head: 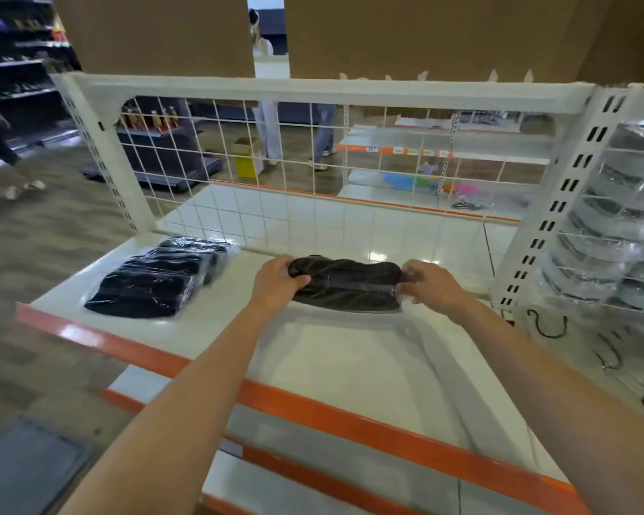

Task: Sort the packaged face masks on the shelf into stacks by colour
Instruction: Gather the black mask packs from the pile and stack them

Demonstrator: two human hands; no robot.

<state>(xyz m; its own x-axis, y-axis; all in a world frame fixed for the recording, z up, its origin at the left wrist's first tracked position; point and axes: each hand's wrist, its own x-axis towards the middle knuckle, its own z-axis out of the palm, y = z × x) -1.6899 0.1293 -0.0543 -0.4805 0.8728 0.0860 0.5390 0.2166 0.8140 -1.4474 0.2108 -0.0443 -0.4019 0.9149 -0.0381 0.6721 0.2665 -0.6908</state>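
Mid-frame, left hand (276,278) & right hand (434,284) each pinch an end of the dark brown mask pack (346,284) on the shelf (209,328), prob squaring it; next likely needs a separate spot from the black stack (160,276), left of centre.

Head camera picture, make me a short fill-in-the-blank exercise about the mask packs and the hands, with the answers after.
1. The dark mask pack is held at its two ends by ______ hands.
2. The stack of black packs lies to the ______ of the left hand.
3. The white shelf has a front edge coloured ______.
4. The right hand pinches the pack's ______ end.

Answers: both; left; orange; right
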